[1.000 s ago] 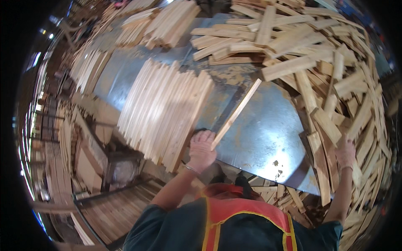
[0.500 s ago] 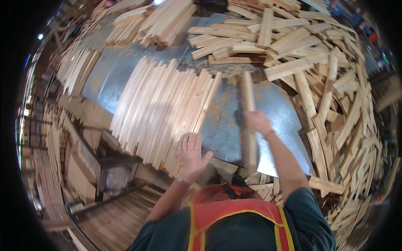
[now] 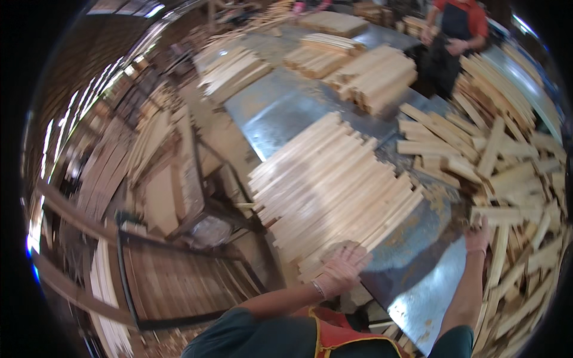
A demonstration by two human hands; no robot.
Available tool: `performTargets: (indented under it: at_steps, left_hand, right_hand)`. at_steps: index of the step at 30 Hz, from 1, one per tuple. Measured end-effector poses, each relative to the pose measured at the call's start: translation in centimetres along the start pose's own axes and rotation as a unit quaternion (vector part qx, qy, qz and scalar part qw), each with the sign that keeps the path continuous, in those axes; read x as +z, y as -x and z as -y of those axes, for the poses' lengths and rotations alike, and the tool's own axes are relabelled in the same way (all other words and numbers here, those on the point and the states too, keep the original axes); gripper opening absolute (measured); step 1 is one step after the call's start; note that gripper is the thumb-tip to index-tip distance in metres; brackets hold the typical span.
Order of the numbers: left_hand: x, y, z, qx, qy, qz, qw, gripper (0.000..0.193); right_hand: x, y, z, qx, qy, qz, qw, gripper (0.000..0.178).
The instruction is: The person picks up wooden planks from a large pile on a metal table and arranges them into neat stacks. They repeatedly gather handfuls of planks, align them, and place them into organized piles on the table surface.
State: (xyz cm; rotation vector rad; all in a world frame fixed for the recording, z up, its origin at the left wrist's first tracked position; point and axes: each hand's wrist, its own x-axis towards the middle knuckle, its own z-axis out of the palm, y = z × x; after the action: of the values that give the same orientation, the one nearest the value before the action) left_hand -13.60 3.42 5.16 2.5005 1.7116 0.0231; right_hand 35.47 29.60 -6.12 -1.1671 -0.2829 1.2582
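Pale wooden strips lie side by side in a tight row on the metal-topped table. My left hand rests flat on the near right end of this row, fingers stretched out, holding nothing. Off to the right, my right hand is at the edge of a loose heap of wood pieces. Its fingers, slightly blurred, are closed at the left end of a short wooden strip lying on top of the heap.
Stacked strips stand farther back on the table. A person in an apron stands beyond at the right. To the left are a dark-framed rack of boards and a wooden bench. Sawdust covers parts of the metal.
My view has swung left and up. The strip that my right hand carried is no longer in it; that hand has moved to the heap. My left hand stays on the row's near end.
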Motion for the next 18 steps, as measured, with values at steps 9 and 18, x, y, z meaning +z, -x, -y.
performTargets:
  at_steps: [9, 18]
  left_hand:
    - [-0.7, -4.9, -8.8, -0.078, 0.165, 0.051, 0.982, 0.087]
    - [2.7, -6.0, -8.4, -0.136, 0.179, 0.183, 0.957, 0.078]
  right_hand:
    - [-1.5, 18.5, -3.9, -0.212, 0.442, 0.107, 0.865, 0.06]
    - [-9.4, 7.6, 10.2, -0.177, 0.753, -0.105, 0.625, 0.087]
